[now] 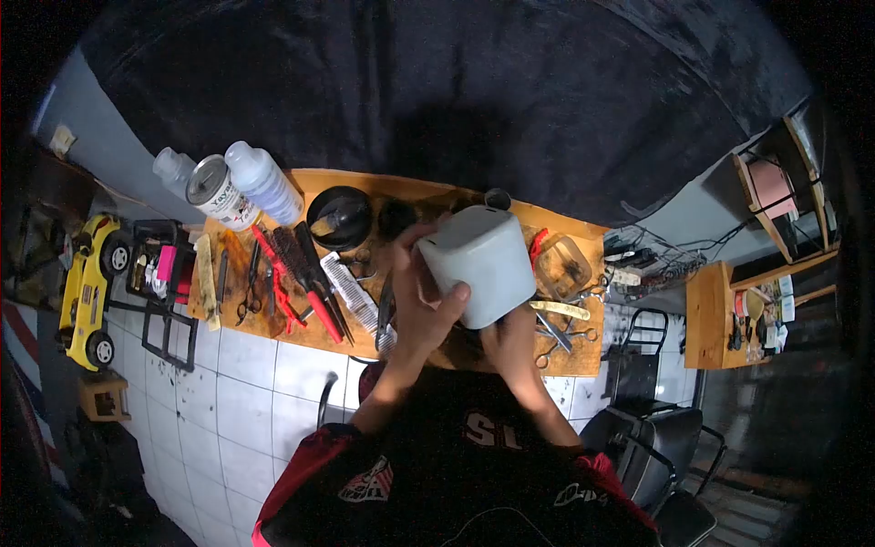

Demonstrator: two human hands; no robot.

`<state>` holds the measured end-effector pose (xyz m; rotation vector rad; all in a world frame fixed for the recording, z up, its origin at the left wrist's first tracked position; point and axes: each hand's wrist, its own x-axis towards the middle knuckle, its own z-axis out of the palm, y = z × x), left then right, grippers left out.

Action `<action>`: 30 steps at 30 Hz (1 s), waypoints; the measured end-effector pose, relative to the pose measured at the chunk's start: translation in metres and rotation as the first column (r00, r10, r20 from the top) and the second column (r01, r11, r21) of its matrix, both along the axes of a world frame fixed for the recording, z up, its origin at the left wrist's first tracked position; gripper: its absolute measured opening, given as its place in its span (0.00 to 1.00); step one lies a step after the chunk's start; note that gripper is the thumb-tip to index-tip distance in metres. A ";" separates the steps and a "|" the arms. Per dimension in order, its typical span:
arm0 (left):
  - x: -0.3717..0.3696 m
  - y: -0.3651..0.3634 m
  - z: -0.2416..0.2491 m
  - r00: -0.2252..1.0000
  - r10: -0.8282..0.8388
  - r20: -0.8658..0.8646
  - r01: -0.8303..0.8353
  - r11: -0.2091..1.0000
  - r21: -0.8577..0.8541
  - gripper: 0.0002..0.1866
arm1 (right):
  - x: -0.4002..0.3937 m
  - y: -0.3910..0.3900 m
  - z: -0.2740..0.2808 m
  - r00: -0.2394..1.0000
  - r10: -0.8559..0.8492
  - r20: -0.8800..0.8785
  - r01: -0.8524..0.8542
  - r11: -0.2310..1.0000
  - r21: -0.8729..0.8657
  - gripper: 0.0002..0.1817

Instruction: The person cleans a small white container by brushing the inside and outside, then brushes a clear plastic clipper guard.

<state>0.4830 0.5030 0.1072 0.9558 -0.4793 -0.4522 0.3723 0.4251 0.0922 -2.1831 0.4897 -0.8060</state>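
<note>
A pale, rounded-corner box-shaped container (488, 264) is held up over the wooden table, tilted, its smooth bottom or side facing me. My left hand (424, 305) grips its left side, thumb pressed on the near face. My right hand (512, 342) supports it from below at the near right edge, with its fingers partly hidden behind it. Close to my left hand lie a white comb (351, 290) and a black bowl (340, 219). Right of the container are scissors (554, 342) and a clear brown-stained tray (563, 269).
The wooden table (365, 339) also carries bottles (264, 182), a can (219, 190), red-handled brushes (296, 273) and more scissors (248, 301). A dark curtain (547, 100) hangs behind it. Black chairs (643, 438) stand at right, a yellow toy car (91, 292) at left.
</note>
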 end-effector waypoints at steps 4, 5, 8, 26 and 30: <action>-0.004 -0.001 -0.009 0.994 -0.035 0.105 0.036 0.999 -0.008 0.49 | 0.006 0.004 0.013 0.998 0.019 0.054 -0.017 0.999 -0.043 0.14; -0.006 0.001 -0.010 0.987 -0.013 0.163 0.009 1.000 0.030 0.49 | 0.006 0.004 0.013 0.992 0.021 0.122 -0.021 1.000 -0.001 0.14; -0.004 0.005 0.005 0.998 -0.047 0.031 0.044 0.993 0.108 0.49 | -0.008 -0.010 -0.002 0.966 0.244 0.082 -0.258 0.925 0.280 0.12; -0.005 -0.003 -0.016 0.991 -0.105 -0.085 0.098 0.991 -0.087 0.54 | -0.003 -0.006 0.008 0.972 0.228 0.060 -0.235 0.956 0.174 0.15; 0.002 -0.003 -0.028 0.987 -0.149 -0.063 0.143 0.985 -0.097 0.61 | -0.013 -0.011 0.005 0.977 0.155 0.149 -0.211 0.822 0.529 0.14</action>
